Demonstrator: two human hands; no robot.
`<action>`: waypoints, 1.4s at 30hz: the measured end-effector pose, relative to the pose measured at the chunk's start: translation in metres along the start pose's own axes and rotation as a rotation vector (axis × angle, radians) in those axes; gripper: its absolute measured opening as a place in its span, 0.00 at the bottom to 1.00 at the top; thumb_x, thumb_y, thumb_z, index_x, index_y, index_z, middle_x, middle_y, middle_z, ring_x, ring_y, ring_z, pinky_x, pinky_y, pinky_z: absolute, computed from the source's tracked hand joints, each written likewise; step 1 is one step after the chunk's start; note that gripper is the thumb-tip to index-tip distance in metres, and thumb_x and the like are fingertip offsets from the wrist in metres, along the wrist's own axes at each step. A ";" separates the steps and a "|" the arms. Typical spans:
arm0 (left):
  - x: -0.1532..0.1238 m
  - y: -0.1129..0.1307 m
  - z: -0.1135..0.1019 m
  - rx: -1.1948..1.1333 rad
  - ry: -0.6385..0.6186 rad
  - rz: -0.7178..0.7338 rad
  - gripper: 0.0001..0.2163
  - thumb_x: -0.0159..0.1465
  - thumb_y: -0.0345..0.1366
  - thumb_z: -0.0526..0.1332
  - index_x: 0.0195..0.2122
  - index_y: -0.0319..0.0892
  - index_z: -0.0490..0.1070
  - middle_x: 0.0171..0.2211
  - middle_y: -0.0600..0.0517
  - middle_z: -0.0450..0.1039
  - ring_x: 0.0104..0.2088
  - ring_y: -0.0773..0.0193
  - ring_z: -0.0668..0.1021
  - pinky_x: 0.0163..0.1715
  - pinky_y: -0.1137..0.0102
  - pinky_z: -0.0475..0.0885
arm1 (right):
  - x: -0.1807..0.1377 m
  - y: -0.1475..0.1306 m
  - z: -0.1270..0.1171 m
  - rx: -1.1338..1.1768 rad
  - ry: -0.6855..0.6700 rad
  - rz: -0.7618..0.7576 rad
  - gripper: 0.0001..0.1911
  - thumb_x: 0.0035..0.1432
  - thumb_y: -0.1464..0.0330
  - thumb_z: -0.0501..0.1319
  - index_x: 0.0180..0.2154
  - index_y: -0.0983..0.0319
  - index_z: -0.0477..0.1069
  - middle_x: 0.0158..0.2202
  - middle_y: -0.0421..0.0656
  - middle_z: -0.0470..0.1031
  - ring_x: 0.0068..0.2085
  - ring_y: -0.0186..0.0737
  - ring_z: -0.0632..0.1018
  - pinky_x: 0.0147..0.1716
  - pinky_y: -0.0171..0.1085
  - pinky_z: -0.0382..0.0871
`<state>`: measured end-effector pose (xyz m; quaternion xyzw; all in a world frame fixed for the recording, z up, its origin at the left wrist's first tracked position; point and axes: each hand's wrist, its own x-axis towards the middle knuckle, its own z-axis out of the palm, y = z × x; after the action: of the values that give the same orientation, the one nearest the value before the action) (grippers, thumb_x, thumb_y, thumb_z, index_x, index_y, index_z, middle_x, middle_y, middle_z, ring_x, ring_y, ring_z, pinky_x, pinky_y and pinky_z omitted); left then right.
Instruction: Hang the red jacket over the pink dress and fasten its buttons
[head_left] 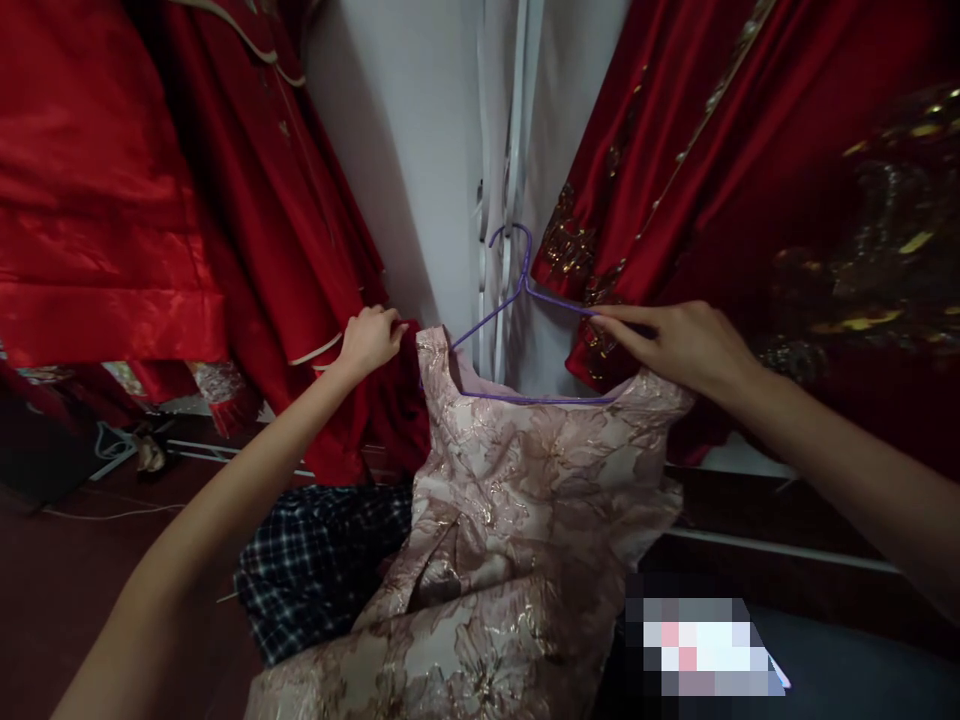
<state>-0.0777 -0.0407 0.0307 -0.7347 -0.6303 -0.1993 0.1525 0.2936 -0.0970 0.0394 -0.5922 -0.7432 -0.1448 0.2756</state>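
So, pale pink floral brocade dress (517, 480) half-draped on a thin purple wire hanger (517, 300), shoulders up near the middle of the view, skirt spilling down toward the bottom edge. Left hand (369, 342) curled closed, fingers pinching the dress's left shoulder edge right against the red satin garment with cream trim (285, 250) hanging beside it. Right hand (679, 345) with fingers stretched out and thumb pressed in, gripping the hanger's right arm just above the other shoulder. Looks risky, honestly: only the right shoulder seems properly seated on the wire, so a loose pinch on the left could probably let that side slide off and dump the whole dress downward. Slippery-looking fabric, thin wire, not much friction to count on. Could also snag those metallic threads on the hanger's hook (514, 238) or on the gold embroidery of the dark red robe (750, 200) touching the right hand. Room-wise, pretty cramped: red garments crowding in from both sides, only a narrow strip of white wall (420, 150) with pale hanging straps between them. More open space lower down, over the navy and white checked fabric (322, 560) and the dark floor (112, 530) on the left. Can't tell what the hook hangs from, if anything.
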 end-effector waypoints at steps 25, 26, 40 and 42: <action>0.028 -0.007 -0.053 -0.162 -0.504 0.045 0.15 0.58 0.42 0.57 0.32 0.33 0.73 0.28 0.50 0.74 0.28 0.66 0.70 0.31 0.74 0.62 | -0.005 -0.017 -0.013 -0.147 0.011 0.010 0.26 0.58 0.46 0.41 0.50 0.42 0.67 0.35 0.43 0.77 0.34 0.52 0.75 0.33 0.48 0.63; 0.025 -0.009 -0.054 -0.181 -0.516 0.047 0.15 0.58 0.43 0.57 0.35 0.34 0.73 0.31 0.50 0.74 0.30 0.66 0.70 0.32 0.74 0.62 | -0.006 -0.018 -0.014 -0.173 0.027 -0.001 0.26 0.59 0.47 0.40 0.51 0.43 0.67 0.35 0.43 0.77 0.34 0.51 0.75 0.32 0.47 0.63; 0.029 0.101 -0.012 -0.916 -0.189 0.272 0.10 0.63 0.40 0.50 0.29 0.40 0.63 0.24 0.53 0.64 0.27 0.67 0.67 0.33 0.71 0.64 | -0.006 -0.023 -0.006 -0.033 0.084 -0.053 0.22 0.59 0.53 0.48 0.47 0.50 0.72 0.36 0.40 0.78 0.33 0.45 0.77 0.30 0.40 0.66; 0.031 0.101 -0.012 -0.956 -0.257 0.273 0.10 0.63 0.37 0.51 0.28 0.40 0.64 0.23 0.53 0.64 0.27 0.67 0.68 0.34 0.70 0.64 | -0.001 -0.015 0.000 0.099 0.043 -0.031 0.22 0.58 0.52 0.49 0.45 0.51 0.74 0.33 0.40 0.78 0.33 0.43 0.76 0.30 0.39 0.67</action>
<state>0.0249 -0.0356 0.0589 -0.8165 -0.3805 -0.3518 -0.2545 0.2793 -0.1019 0.0400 -0.5629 -0.7526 -0.1249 0.3179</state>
